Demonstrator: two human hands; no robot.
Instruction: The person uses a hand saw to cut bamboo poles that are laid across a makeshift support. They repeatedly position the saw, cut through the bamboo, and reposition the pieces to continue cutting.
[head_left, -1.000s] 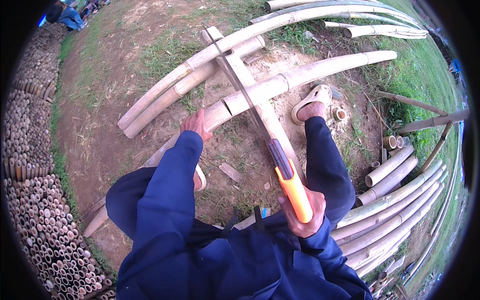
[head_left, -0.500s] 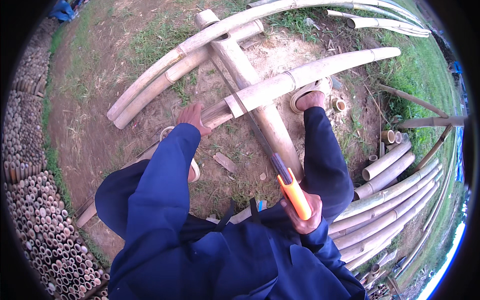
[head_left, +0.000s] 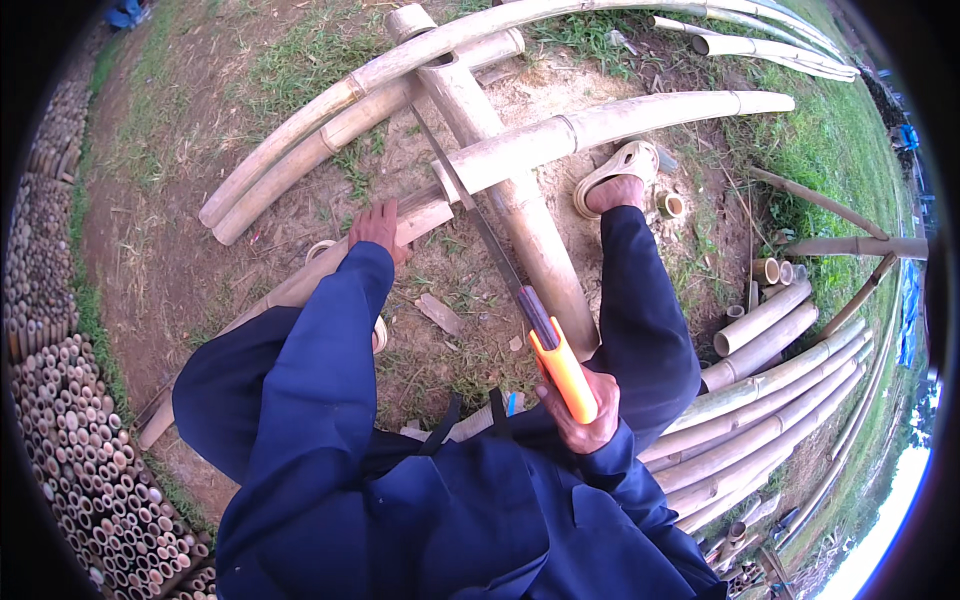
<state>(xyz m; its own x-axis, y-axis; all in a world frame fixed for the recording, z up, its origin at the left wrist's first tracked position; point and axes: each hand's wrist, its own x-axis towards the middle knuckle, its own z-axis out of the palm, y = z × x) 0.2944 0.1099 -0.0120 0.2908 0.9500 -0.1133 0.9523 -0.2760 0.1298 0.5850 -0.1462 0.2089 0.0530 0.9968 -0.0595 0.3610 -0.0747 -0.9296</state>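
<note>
My right hand is closed around the orange handle of a hand saw. Its long blade slants up and left, crossing at the near end of a pale bamboo pole. That pole rests across a thicker bamboo log on the ground. My left hand grips a bamboo length left of the blade, fingers over its top. The length slopes down left, passing behind my left leg. A pale edge shows at its right end, beside the blade; whether the two parts are still joined I cannot tell.
Two long bamboo poles cross the log's far end. Cut bamboo sections and long poles lie at right. Stacked bamboo ends line the left. A bamboo offcut lies between my feet; my right shoe is beside the log.
The saw and my right hand have moved a little up and left. The length under my left hand has shifted and turned against the pole, showing more of its pale end.
</note>
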